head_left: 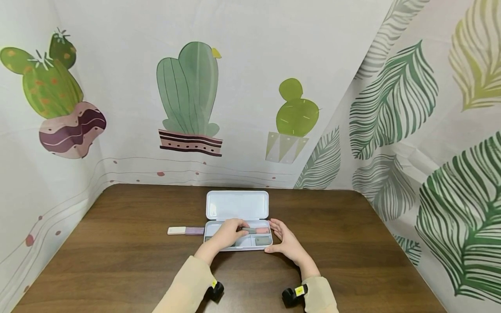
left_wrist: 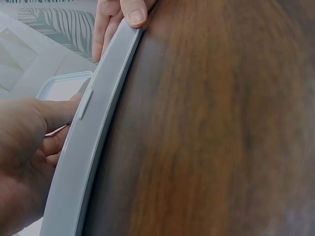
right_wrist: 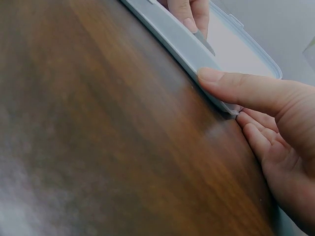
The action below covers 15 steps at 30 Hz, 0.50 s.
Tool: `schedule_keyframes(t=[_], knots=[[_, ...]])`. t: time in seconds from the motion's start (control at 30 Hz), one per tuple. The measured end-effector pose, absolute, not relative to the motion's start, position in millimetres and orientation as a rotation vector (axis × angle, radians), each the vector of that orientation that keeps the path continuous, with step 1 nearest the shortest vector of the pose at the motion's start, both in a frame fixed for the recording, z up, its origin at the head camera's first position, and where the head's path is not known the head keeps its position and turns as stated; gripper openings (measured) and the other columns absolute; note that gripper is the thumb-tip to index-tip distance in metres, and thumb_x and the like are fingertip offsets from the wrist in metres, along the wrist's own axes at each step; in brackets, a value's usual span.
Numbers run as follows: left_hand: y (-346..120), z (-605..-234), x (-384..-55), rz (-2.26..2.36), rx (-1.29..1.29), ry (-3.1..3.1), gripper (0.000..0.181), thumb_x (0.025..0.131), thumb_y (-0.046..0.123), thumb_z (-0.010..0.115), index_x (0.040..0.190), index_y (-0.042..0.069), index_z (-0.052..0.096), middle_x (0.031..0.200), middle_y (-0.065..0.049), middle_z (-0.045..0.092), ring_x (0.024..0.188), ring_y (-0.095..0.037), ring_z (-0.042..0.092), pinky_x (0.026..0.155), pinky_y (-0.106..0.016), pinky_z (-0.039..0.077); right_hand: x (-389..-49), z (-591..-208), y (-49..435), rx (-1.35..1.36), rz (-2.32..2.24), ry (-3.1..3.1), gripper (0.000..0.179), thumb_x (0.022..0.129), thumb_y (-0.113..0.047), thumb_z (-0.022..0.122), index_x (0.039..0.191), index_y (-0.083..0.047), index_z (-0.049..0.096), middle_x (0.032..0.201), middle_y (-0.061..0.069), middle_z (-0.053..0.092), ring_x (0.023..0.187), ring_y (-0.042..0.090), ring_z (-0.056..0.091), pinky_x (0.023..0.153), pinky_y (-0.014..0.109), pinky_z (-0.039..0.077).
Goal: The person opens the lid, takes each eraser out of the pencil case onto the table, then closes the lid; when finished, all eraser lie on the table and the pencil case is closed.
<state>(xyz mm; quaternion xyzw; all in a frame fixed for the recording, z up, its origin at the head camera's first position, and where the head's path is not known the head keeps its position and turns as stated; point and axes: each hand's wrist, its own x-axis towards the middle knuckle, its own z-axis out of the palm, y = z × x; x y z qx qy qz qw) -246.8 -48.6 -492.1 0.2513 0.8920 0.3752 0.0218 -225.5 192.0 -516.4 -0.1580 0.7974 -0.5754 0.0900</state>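
A pale blue pencil case (head_left: 238,249) lies on the table with its lid (head_left: 237,205) raised at the back. My left hand (head_left: 227,233) reaches into it from the left. Its thumb and fingers pinch a slim grey-green stick (head_left: 248,230), whose grey tip (right_wrist: 204,42) shows in the right wrist view. Against that stick's right end lies a pink piece (head_left: 262,230). My right hand (head_left: 288,242) grips the case's right end, thumb (right_wrist: 236,88) at the front corner and fingers along the side. A grey block (head_left: 262,241) sits in the front right compartment. The left hand hides part of the interior.
Left of the case lies a flat white and purple stick (head_left: 185,231), its purple end right at the case's side. The brown wooden table (head_left: 133,261) ends at a patterned cloth (head_left: 242,169) behind.
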Motion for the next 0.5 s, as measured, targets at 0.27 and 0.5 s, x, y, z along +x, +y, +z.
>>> schedule_keyframes(t=[0.27,0.5], knots=[[-49.2,-491.5,-245.2,1.182,0.781,2.769,0.011,0.092,0.01,0.066,0.1,0.003,0.07,0.091,-0.005,0.068,0.081,-0.012,0.056,0.073,-0.029,0.048,-226.4,-518.3,192.0,-0.464,-1.715,2.368,0.096,0.073,-0.004,0.084,0.148,0.005,0.026,0.153,0.024,0.036,0.144,0.036,0.031,0.117,0.045,0.024],[-50.5,-492.0,-244.7,1.202,0.774,2.8,0.015,0.092,0.012,0.066,0.104,0.003,0.07,0.096,-0.007,0.069,0.085,-0.015,0.059,0.077,-0.031,0.05,-226.4,-518.3,192.0,-0.471,-1.707,2.374,0.096,0.073,-0.005,0.084,0.148,0.005,0.026,0.152,0.024,0.036,0.144,0.036,0.031,0.117,0.045,0.025]])
